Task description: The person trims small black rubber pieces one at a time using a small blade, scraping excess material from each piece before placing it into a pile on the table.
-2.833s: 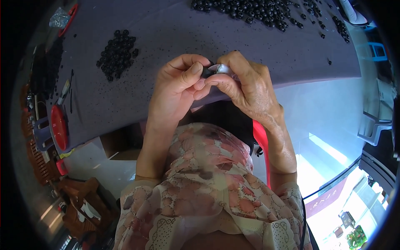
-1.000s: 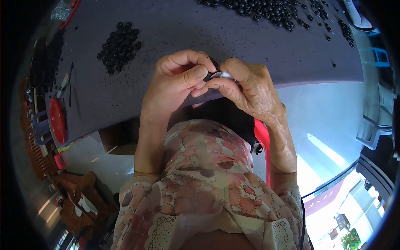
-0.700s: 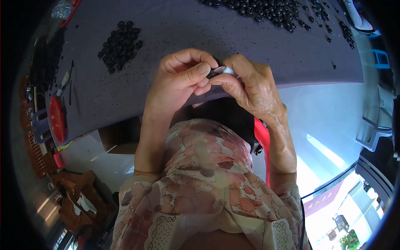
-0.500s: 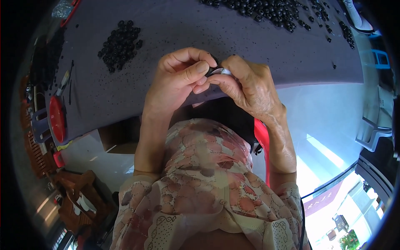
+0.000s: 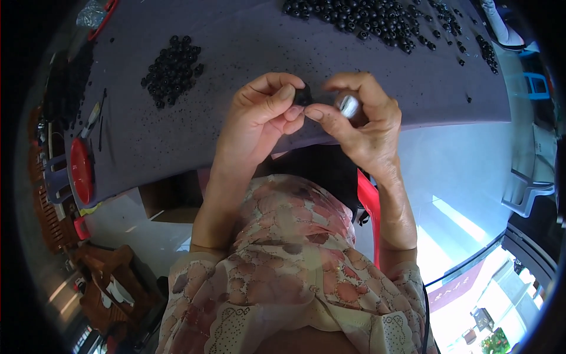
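In front of me, above the near edge of the cloth, my left hand [image 5: 262, 109] pinches a round black bead [image 5: 302, 95] between thumb and fingertips. Just to its right is my right hand [image 5: 368, 115], its fingers curled around a small silver-white tool [image 5: 349, 107]. The tool's end faces up, and its exact kind does not show. My right thumb points toward the bead, close to the left fingertips. A pile of black beads [image 5: 172, 71] lies on the cloth to the left, and a larger heap [image 5: 377, 23] spreads at the far right.
Dark crumbs dot the grey tablecloth [image 5: 236, 53]. At the left edge are a red dish [image 5: 81, 171] and a brush [image 5: 91, 119]. An open cardboard box [image 5: 171, 197] sits below the table. Blue and grey stools [image 5: 526, 192] stand at the right.
My right hand has drawn back slightly from the bead and turned, so the tool now shows end-up between its fingers. The left hand still pinches the bead.
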Motion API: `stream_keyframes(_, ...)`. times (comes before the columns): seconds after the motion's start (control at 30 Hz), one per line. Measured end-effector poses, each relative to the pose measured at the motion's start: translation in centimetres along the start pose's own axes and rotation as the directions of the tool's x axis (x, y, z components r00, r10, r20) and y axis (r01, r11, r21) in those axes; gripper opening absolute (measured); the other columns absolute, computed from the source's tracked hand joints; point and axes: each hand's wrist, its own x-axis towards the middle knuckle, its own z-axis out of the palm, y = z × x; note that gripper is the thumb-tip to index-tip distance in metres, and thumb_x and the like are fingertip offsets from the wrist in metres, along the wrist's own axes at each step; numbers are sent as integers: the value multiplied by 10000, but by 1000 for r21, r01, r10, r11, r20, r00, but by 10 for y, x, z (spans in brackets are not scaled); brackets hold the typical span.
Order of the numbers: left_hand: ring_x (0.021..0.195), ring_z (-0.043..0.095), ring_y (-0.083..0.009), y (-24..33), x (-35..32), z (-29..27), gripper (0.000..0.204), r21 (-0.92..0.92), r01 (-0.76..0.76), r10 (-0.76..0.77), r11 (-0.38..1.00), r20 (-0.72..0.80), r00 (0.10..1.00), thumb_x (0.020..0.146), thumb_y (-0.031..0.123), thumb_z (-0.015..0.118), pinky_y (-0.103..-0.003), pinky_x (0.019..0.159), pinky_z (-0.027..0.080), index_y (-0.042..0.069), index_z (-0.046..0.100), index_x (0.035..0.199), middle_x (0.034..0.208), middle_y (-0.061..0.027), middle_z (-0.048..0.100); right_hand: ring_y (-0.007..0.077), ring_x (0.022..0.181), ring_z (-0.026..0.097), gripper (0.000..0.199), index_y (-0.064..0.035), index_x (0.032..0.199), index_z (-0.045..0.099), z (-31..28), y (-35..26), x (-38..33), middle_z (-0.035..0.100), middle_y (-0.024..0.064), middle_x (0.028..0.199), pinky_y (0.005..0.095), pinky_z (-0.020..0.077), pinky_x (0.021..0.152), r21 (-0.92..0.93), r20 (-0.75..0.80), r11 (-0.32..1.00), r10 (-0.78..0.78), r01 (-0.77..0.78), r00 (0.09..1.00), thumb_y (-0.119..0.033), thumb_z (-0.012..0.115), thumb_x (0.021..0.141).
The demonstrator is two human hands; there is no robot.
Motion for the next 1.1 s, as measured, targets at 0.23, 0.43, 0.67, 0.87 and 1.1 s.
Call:
stream_keyframes(0.23, 606, 513, -114, -6, -1, 0, 109, -54, 27, -26, 998, 25, 999, 822, 57, 501, -216, 505, 388, 8, 563, 898, 742, -83, 575, 73, 550, 550, 208, 19, 884, 592, 7, 9, -1, 602, 62, 678, 185, 418, 451, -130, 0, 964, -233, 231, 973, -41, 655, 695)
stream_keyframes(0.43, 656, 538, -119, -4, -3, -3, 123, -93, 3, 7, 996, 110, 994, 828, 77, 494, -228, 554, 410, 16, 552, 917, 780, -83, 587, 99, 501, 543, 182, 9, 841, 605, 6, 14, 0, 580, 68, 631, 193, 409, 423, -127, 54, 912, -387, 391, 920, 0, 645, 664)
stream_keyframes(0.67, 583, 484, -96, -4, -3, 2, 145, -52, 10, -8, 999, 51, 999, 842, 98, 473, -233, 558, 421, 19, 527, 951, 749, -79, 571, 94, 423, 477, 236, -13, 838, 609, 6, 6, -2, 508, 30, 527, 226, 353, 372, -369, 89, 802, -472, 469, 877, 22, 644, 607)
stream_keyframes(0.87, 630, 556, -135, -2, 1, -3, 103, -164, 41, -10, 986, 188, 982, 821, 48, 499, -239, 578, 472, 13, 558, 898, 768, -94, 586, 110, 413, 465, 214, -17, 796, 599, 6, 10, -1, 502, 27, 524, 231, 340, 367, -377, 51, 744, -578, 551, 815, 16, 648, 590)
stream_keyframes(1.1, 636, 560, -136, -3, 0, -4, 103, -123, 8, 16, 992, 191, 981, 812, 48, 513, -240, 585, 477, 15, 560, 898, 743, -87, 582, 118, 411, 463, 210, -20, 778, 591, 9, 14, -1, 510, 28, 543, 233, 340, 367, -379, 43, 699, -642, 607, 766, 9, 648, 578)
